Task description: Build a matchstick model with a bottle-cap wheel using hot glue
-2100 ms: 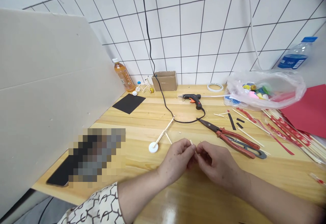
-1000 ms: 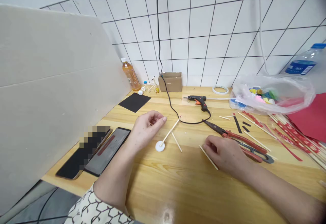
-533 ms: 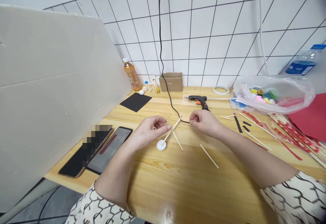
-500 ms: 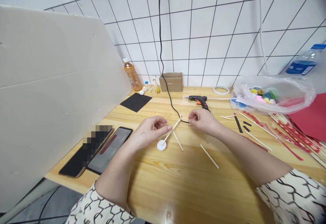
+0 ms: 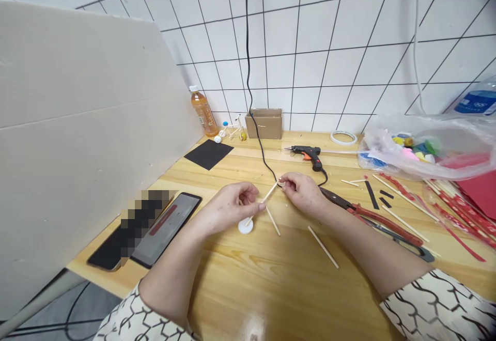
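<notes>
The right hand has moved in from beside the pliers and now pinches the upper tip of a wooden stick between thumb and fingertips. The left hand sits just to its left with fingers drawn together near the stick's middle, though whether they grip it cannot be told. The stick leans up from a white disc on the wooden table, with a short stick beneath it and a loose stick nearby.
</notes>
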A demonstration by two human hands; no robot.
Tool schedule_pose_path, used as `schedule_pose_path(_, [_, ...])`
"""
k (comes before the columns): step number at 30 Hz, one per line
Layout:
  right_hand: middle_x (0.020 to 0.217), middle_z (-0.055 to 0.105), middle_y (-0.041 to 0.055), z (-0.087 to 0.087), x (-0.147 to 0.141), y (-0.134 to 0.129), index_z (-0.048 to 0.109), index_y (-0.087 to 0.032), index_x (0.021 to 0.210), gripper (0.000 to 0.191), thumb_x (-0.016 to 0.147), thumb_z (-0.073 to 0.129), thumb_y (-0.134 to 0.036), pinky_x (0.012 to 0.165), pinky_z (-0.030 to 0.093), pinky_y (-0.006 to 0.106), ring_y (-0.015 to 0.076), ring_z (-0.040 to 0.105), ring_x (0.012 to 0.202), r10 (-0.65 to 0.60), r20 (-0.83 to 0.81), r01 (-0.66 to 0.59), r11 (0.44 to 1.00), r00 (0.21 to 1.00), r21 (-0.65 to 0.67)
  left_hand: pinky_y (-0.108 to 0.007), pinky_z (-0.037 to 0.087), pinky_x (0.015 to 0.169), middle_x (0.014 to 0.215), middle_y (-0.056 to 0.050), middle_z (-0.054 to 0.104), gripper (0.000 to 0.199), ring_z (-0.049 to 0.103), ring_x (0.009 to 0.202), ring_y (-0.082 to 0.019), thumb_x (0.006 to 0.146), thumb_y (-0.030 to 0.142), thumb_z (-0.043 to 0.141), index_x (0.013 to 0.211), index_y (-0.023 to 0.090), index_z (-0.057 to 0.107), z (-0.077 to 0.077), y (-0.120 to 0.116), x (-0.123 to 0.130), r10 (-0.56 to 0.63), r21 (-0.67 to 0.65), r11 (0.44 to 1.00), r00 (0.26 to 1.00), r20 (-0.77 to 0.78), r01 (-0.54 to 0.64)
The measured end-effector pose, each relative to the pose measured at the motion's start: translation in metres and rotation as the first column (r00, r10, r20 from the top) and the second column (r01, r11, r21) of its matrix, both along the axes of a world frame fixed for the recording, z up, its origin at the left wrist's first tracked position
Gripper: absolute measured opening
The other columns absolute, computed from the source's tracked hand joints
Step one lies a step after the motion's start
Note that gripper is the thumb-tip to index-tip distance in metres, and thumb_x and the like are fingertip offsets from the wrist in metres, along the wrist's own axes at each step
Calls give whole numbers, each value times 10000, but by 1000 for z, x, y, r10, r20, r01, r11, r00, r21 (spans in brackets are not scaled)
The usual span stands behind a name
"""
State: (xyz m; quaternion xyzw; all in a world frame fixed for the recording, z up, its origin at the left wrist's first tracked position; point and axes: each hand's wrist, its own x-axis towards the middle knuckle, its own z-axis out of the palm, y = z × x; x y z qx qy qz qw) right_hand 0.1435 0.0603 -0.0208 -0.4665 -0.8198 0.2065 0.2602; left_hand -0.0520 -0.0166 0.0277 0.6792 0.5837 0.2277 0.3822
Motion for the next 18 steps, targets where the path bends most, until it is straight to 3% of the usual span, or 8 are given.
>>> schedule_pose_path(7, [906, 675, 81, -8, -3, 3, 658, -156, 921, 209, 783, 503, -132, 754, 431, 291, 182, 590, 822, 11, 9, -11, 999, 1000, 44, -232, 396, 561, 766, -18, 588, 336, 519, 640, -128, 723, 457, 596, 873, 156, 592, -3, 2, 1, -4, -5, 1000, 1000, -19, 4])
schedule_pose_path(14, [893, 656, 81, -7, -2, 1, 652, -163, 906, 194, 804, 487, -155, 736, 415, 288, 185, 577, 827, 0, 47, -3, 998, 999, 70, -240, 415, 576, 787, -27, 597, 351, 541, 664, -140, 715, 461, 596, 888, 155, 587, -3, 2, 2, 10, -7, 1000, 999, -37, -10])
schedule_pose_path(18, [812, 646, 60, -1, 0, -4, 646, -164, 818, 148, 781, 504, -188, 661, 393, 260, 164, 557, 739, 7, 84, -11, 998, 996, 57, -244, 429, 591, 778, -29, 602, 351, 556, 687, -145, 730, 464, 582, 892, 153, 581, -1, 1, 2, 5, -29, 1000, 1000, -1, -5])
